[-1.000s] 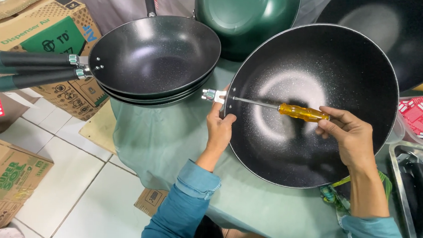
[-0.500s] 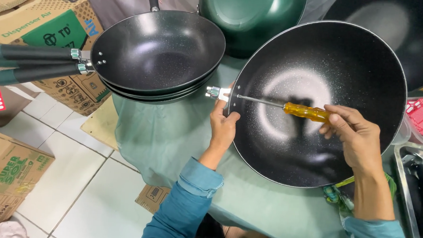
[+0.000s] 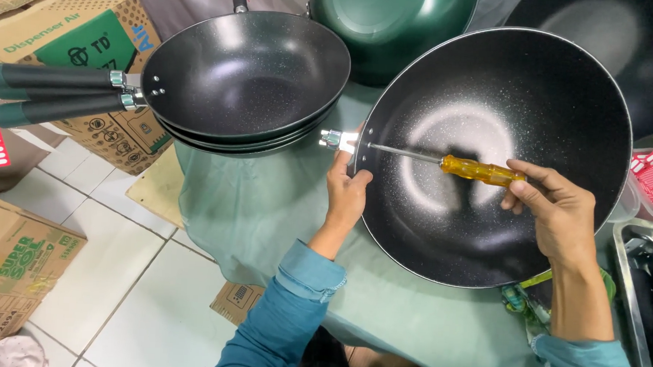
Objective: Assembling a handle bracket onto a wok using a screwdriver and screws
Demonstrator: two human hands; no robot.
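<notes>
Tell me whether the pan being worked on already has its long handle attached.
No: the pan shows only a bare metal bracket at its rim, beside the left hand.

- The tilted wok (image 3: 492,88) is coated inside in a dark, speckled, glossy non-stick finish.
- The screwdriver (image 3: 459,166) has a clear amber plastic handle and a bare metal shaft.
- The bracket (image 3: 337,140) is shiny metal.
- The table cover (image 3: 267,203) looks like smooth matt green cloth, possibly plastic sheet.
- The boxes (image 3: 76,33) are matt cardboard.

This looks like a small cookware assembly workshop. Beside the green-clothed work table (image 3: 266,210) stand printed brown cardboard cartons (image 3: 76,40). On it rest stacked black non-stick woks (image 3: 246,81).
</notes>
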